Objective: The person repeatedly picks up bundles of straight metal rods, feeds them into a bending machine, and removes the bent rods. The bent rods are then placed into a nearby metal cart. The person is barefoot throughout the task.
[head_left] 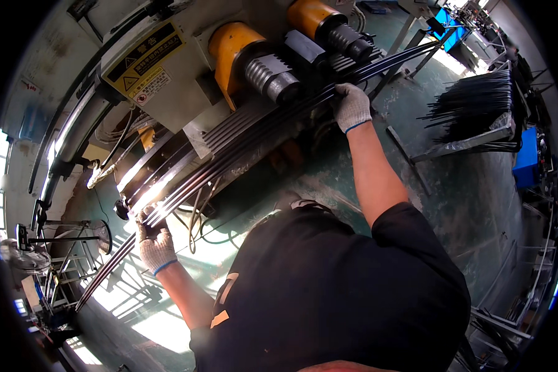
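Note:
Both my hands wear pale knit work gloves with blue cuffs. They grip a bundle of long, thin, dark metal rods [198,181] that slants from lower left to upper right. My left hand [156,247] is closed around the rods near their lower left part, with strong sunlight on the fingers. Farther off to the right, my right hand [352,106] wraps around the same bundle, its fingertips partly hidden. The rods run along the front of a grey machine [180,102], just below its dark grooved cylinder [271,77]. Whether they rest on the machine I cannot tell.
Orange housings [232,49] project from the machine, which carries a yellow and black warning label [146,56]. Cables [195,229] hang below it. At right, a metal rack [471,144] bears a pile of dark rods [477,102]. A blue box [527,158] stands beyond it.

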Demonstrator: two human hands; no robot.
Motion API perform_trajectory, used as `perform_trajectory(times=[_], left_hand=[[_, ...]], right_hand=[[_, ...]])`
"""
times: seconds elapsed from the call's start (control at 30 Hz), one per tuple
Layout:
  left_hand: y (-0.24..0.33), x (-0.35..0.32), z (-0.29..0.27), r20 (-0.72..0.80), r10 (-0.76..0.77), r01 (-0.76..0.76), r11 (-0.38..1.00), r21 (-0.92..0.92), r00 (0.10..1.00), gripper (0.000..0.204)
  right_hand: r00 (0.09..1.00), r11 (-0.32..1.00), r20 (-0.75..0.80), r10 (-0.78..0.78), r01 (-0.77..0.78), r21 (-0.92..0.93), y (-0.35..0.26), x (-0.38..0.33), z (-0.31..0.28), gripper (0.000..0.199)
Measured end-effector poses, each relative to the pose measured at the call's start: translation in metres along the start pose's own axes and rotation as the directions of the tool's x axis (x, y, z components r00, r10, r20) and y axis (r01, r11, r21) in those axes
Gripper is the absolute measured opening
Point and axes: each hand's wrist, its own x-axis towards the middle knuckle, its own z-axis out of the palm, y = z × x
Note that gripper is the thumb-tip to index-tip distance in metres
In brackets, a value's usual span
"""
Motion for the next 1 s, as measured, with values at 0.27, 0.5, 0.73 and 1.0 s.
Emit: perform_trajectory(times=[0.27,0.5,0.73,1.0], left_hand=[[-0.033,0.029,0.032,0.147,-0.002,-0.008,0.998,0.064,0.989,0.025],[-0.091,0.032,0.078,-0.201,0.176,-0.131,0.967,0.219,0.964,0.023],[-0.134,0.050,0.074,-0.136,-0.050,0.076,0.978,0.197,0.989,0.031],[-0.060,0.074,0.029,-0.116,0.043,-0.040,0.999,0.022,0.992,0.026]], right_hand=[[0.946,0.674,-0.008,0.325,-0.226,0.703,0.040,0.050,0.049,0.030],[0.768,0.342,0.136,0.626,-0.428,0.837,-0.001,0.067,0.057,0.034],[0.908,0.669,0.130,0.397,-0.384,0.636,0.077,0.087,0.082,0.028],[0.923,0.802,0.127,0.362,-0.378,0.463,0.091,0.101,0.090,0.015]])
